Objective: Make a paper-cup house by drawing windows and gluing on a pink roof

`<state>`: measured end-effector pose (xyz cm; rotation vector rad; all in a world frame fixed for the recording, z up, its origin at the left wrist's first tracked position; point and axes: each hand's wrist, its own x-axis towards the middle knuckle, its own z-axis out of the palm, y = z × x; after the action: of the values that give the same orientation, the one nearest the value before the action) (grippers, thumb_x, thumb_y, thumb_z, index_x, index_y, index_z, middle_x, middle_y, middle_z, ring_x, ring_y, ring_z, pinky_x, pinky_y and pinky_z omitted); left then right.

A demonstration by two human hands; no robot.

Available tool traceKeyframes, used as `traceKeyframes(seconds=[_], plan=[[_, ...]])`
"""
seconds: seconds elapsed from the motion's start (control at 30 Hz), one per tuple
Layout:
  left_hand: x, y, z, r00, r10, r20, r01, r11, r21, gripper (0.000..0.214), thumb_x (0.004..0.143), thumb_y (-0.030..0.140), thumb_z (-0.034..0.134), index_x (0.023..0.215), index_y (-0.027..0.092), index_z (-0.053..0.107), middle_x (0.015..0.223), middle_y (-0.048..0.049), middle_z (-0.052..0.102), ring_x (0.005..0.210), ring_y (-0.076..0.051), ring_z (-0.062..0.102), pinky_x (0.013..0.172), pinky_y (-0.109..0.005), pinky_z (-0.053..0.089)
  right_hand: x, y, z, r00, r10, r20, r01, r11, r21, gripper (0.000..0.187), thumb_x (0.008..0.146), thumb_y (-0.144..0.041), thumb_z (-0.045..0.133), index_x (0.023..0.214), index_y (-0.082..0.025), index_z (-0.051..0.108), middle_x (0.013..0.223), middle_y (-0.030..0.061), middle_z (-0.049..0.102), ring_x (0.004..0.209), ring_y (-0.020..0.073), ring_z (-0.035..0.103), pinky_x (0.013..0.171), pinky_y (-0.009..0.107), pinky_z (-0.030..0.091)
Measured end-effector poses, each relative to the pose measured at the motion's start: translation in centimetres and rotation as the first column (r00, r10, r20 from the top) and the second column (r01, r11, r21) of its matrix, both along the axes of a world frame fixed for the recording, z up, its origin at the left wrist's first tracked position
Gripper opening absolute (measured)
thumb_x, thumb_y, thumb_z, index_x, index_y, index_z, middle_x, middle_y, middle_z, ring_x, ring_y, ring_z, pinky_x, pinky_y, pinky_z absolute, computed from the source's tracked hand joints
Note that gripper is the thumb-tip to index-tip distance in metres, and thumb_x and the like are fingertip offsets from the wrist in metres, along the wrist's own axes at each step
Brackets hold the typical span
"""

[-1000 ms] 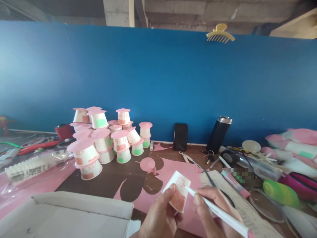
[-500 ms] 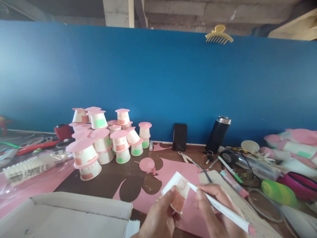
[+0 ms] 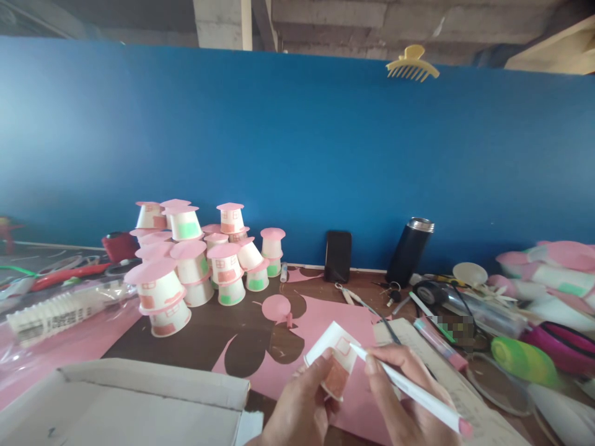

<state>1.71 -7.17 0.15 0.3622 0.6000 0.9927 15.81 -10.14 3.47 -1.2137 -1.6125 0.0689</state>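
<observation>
My left fingers (image 3: 316, 373) pinch the paper cup (image 3: 339, 368), left of my right fingers (image 3: 395, 355), closed round the marker (image 3: 421, 394), its tip slightly farther up than a second ago.

Near centre, the left hand (image 3: 300, 399) is pinching firmly, thumb (image 3: 320, 367) uppermost — the right hand (image 3: 411, 396) is curling just right of it, in a writing grip.
</observation>
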Motion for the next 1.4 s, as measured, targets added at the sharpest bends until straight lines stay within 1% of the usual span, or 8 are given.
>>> traceKeyframes(seconds=[0.17,0.37,0.5,0.63,0.8,0.97,1.23,1.4], plan=[[0.0,-0.1,0.3,1.0,-0.018,0.01,0.018,1.0,0.004,0.047,0.063,0.045,0.083,0.096,0.013,0.071,0.081,-0.0062,0.069,0.072,-0.016,0.056,0.062,-0.025,0.033,0.0,0.0,-0.1,1.0,-0.001,0.006,0.001,1.0,0.004,0.008,0.091,-0.029,0.056,0.091,-0.023,0.061,0.069,-0.0031,0.063,0.053,0.0116,0.059,0.053,0.019,0.05],[0.0,-0.1,0.1,1.0,-0.015,0.024,0.015,1.0,-0.01,0.042,0.065,0.042,0.082,0.094,0.014,0.072,0.08,-0.0054,0.068,0.072,-0.015,0.055,0.063,-0.025,0.034,0.0,0.1,-0.1,1.0,0.016,0.013,-0.016,1.0,0.0,0.008,0.091,-0.029,0.055,0.091,-0.023,0.06,0.067,-0.0036,0.062,0.05,0.0113,0.057,0.053,0.019,0.05],[0.0,0.0,-0.2,1.0,0.0,0.011,0.001,1.0,-0.027,0.041,0.065,0.043,0.083,0.091,0.014,0.071,0.073,-0.0029,0.065,0.065,-0.013,0.051,0.06,-0.024,0.032,0.0,0.1,-0.1,1.0,0.02,0.019,-0.02,1.0,-0.002,0.007,0.091,-0.028,0.055,0.091,-0.023,0.06,0.067,-0.0037,0.061,0.051,0.0113,0.058,0.053,0.019,0.05],[0.0,0.0,-0.1,1.0,-0.008,0.02,0.008,1.0,-0.016,0.041,0.064,0.043,0.082,0.091,0.014,0.071,0.073,-0.0027,0.064,0.065,-0.013,0.052,0.06,-0.024,0.031,0.1,0.1,-0.3,0.999,0.029,0.013,-0.029,1.0,-0.006,0.007,0.091,-0.027,0.055,0.089,-0.023,0.06,0.066,-0.0042,0.061,0.05,0.0113,0.057,0.05,0.019,0.049],[-0.1,0.0,0.4,1.0,-0.008,-0.009,0.007,1.0,-0.021,0.044,0.059,0.046,0.085,0.087,0.014,0.071,0.069,-0.0013,0.063,0.061,-0.012,0.048,0.06,-0.025,0.031,-0.1,0.1,-0.4,0.999,0.038,0.005,-0.038,0.999,-0.007,0.007,0.091,-0.028,0.055,0.087,-0.023,0.059,0.065,-0.0047,0.06,0.049,0.011,0.056,0.049,0.019,0.047],[-0.1,-0.1,0.6,1.0,0.014,-0.014,-0.014,0.999,-0.05,0.048,0.053,0.046,0.088,0.086,0.015,0.071,0.073,-0.0021,0.066,0.064,-0.012,0.05,0.06,-0.025,0.031,-0.2,0.1,-0.3,0.999,0.048,0.017,-0.048,0.999,-0.01,0.007,0.091,-0.027,0.055,0.088,-0.024,0.059,0.064,-0.0051,0.059,0.049,0.0106,0.055,0.05,0.018,0.048],[-0.2,-0.2,0.8,0.999,0.024,-0.039,-0.026,0.998,-0.064,0.051,0.051,0.047,0.088,0.085,0.015,0.069,0.074,-0.0023,0.067,0.067,-0.014,0.053,0.063,-0.026,0.033,-0.3,0.0,-0.1,0.998,0.061,0.024,-0.06,0.998,-0.026,0.009,0.092,-0.029,0.054,0.087,-0.023,0.06,0.066,-0.0038,0.061,0.05,0.0115,0.058,0.051,0.019,0.049],[-0.2,-0.2,0.7,0.999,0.023,-0.037,-0.025,0.999,-0.04,0.048,0.053,0.047,0.088,0.083,0.015,0.069,0.075,-0.003,0.067,0.069,-0.015,0.053,0.064,-0.027,0.032,-0.3,-0.1,0.0,0.997,0.074,0.02,-0.073,0.997,-0.036,0.009,0.092,-0.028,0.054,0.087,-0.023,0.06,0.065,-0.0038,0.06,0.049,0.0116,0.056,0.049,0.019,0.049]])
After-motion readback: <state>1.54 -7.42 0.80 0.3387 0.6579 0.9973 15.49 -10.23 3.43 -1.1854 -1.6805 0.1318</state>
